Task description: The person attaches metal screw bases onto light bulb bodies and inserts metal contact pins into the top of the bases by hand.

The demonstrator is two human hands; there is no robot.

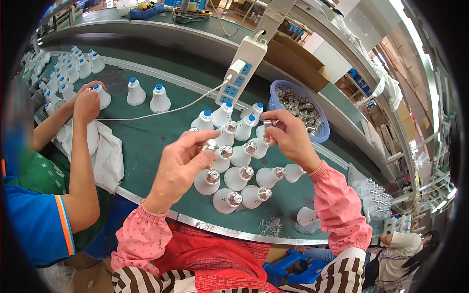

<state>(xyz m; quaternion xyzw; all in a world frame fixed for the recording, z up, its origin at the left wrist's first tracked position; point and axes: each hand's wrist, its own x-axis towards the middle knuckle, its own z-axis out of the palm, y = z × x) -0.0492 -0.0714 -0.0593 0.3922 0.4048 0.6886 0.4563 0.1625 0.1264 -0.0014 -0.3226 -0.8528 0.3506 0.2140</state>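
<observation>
My left hand [183, 163] pinches a silvery metal cap [209, 145] above the left side of a group of white bulb housings. In my right hand [290, 136], thumb and fingers close on another metal cap [269, 124], over the group's back right part. Several housings in the group carry metal caps on top, such as the front one [226, 200]. Those at the back, like this housing [223, 115], have blue tops and no metal cap. Both hands hide parts of the housings beneath them.
A blue basket [320, 132] of metal caps stands behind my right hand. A power strip [241, 71] with a white cable [161, 113] is at the back. At left, a co-worker's hands [88, 102] touch a housing. One housing [306, 216] lies near the front right edge.
</observation>
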